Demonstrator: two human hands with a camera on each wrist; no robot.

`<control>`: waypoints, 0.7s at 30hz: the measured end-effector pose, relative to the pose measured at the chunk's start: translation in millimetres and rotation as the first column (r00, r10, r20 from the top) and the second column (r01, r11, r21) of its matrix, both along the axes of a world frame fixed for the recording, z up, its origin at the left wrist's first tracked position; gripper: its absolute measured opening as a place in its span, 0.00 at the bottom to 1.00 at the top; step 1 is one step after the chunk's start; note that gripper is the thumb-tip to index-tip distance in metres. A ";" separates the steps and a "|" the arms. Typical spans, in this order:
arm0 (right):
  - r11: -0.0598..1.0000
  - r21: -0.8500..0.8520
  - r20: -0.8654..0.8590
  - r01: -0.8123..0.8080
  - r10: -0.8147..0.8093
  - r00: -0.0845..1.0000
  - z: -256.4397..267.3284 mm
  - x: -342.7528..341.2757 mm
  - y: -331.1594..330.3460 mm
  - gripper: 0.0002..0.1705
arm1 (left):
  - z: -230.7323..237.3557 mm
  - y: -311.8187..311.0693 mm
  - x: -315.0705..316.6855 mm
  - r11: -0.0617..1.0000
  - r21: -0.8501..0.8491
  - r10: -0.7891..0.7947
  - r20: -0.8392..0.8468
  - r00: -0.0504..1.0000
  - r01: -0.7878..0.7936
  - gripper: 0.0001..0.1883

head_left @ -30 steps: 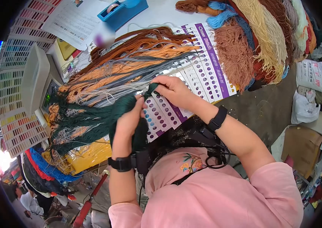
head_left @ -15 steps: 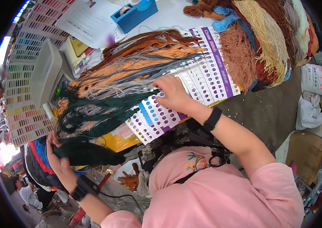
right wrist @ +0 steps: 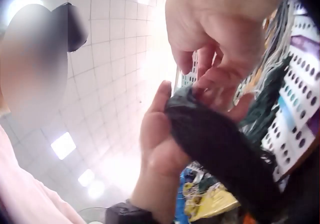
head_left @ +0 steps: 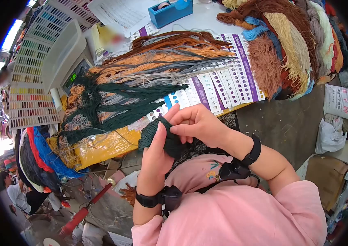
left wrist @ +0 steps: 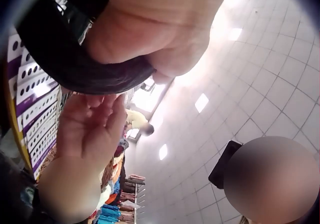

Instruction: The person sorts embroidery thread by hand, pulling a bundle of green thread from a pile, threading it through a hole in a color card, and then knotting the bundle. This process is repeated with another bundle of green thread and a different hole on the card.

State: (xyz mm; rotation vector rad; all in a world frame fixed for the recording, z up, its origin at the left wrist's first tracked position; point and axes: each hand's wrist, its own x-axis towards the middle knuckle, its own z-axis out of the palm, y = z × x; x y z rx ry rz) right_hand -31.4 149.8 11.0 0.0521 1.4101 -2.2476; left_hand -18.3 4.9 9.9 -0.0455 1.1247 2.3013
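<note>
Dark-green thread [right wrist: 215, 139] is pinched in both hands [head_left: 157, 152] [head_left: 200, 125] near the table's yellow edge [head_left: 106, 149], open floor [head_left: 285, 127] to their right.

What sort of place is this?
Probably a thread workshop or shop, judging by the dark green thread bundle, the punched cards and the heap of coloured skeins.

Counting one left hand [head_left: 156, 153] and one right hand [head_left: 200, 123] at one dark green skein [head_left: 172, 142]. Showing two black wristbands [head_left: 255, 151] near the skein, one blue tape dispenser [head_left: 172, 17] and one printed sheet [head_left: 118, 14] beyond the skein, one green-lit display [head_left: 74, 77] left of the skein, one brown carton [head_left: 326, 180] right of the skein. Including punched cards [head_left: 223, 88] too overlapped for counting.
</note>
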 end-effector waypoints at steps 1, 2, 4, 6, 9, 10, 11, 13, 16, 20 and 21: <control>1.000 -0.026 0.025 0.000 0.001 1.000 -2.9 1.8 -1.9 0.06 | 1.5 -2.8 1.6 0.998 0.066 0.002 0.018 1.000 -0.003 0.29; 0.999 -0.051 0.050 -0.001 0.004 0.999 -4.0 3.2 -3.0 0.07 | 3.8 -5.4 2.8 0.991 0.133 0.004 0.037 0.999 -0.009 0.28; 0.991 -0.124 0.083 0.041 -0.031 0.996 -1.8 7.0 -2.2 0.06 | 5.3 -9.7 6.6 0.981 0.186 0.037 0.096 0.995 -0.054 0.26; 0.991 -0.132 0.097 0.031 -0.018 0.995 -1.7 11.8 -1.4 0.06 | 4.1 -12.1 15.2 0.979 0.157 0.098 0.183 0.978 -0.128 0.23; 0.977 -0.203 0.150 0.067 -0.037 0.988 8.5 18.8 -2.4 0.06 | 8.1 -1.4 20.5 0.972 -0.061 0.231 0.077 0.970 -0.226 0.13; 0.976 -0.204 0.154 0.070 -0.039 0.987 9.4 20.4 -2.0 0.06 | 6.4 -2.7 20.9 0.973 -0.041 0.230 0.098 0.968 -0.227 0.13; 0.976 -0.206 0.157 0.074 -0.042 0.987 10.5 21.8 -0.6 0.06 | 7.9 -3.1 21.4 0.972 -0.009 0.236 0.114 0.965 -0.237 0.13; 0.975 -0.205 0.159 0.083 -0.050 0.986 11.2 24.8 1.2 0.06 | 11.6 -4.0 22.9 0.966 0.053 0.244 0.146 0.959 -0.253 0.14; 0.980 -0.184 0.136 0.082 -0.057 0.989 11.6 31.0 0.8 0.06 | 10.1 -6.4 27.1 0.965 0.106 0.217 0.177 0.960 -0.238 0.17; 0.989 -0.135 0.065 0.059 -0.051 0.997 14.4 39.3 -2.2 0.06 | -1.9 -11.7 31.1 0.962 0.224 0.131 0.115 0.985 -0.154 0.17; 0.990 -0.129 0.053 0.056 -0.049 0.997 14.2 42.0 -3.3 0.06 | 1.1 -11.5 32.2 0.968 0.202 0.127 0.108 0.986 -0.146 0.17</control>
